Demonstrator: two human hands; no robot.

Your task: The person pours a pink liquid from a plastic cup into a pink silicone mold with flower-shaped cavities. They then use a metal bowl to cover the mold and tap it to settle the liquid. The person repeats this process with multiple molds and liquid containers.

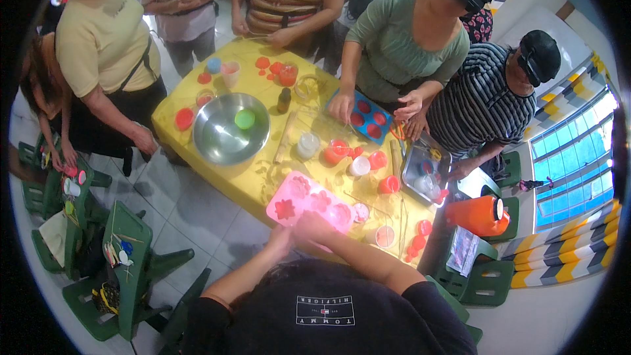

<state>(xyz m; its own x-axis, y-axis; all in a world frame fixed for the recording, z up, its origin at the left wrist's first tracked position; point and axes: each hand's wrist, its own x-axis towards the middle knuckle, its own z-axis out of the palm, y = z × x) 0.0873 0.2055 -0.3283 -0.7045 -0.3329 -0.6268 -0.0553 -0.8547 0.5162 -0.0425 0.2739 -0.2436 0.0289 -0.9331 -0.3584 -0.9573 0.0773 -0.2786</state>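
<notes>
A pink silicone mold with flower-shaped cavities, one holding red material, lies at the near edge of the yellow-covered table. My left hand is at the mold's lower-left edge, fingers curled against it. My right hand overlaps the mold's near side; its fingers are hard to make out. Just right of the mold are a small pink-and-white round item and a clear cup, with red round pieces farther right. A white cup and red-filled cups stand beyond.
A steel bowl, blue mold and metal tray share the table. Several people surround it, a co-worker in green reaching over the blue mold. Green chairs line the left; an orange container sits at right.
</notes>
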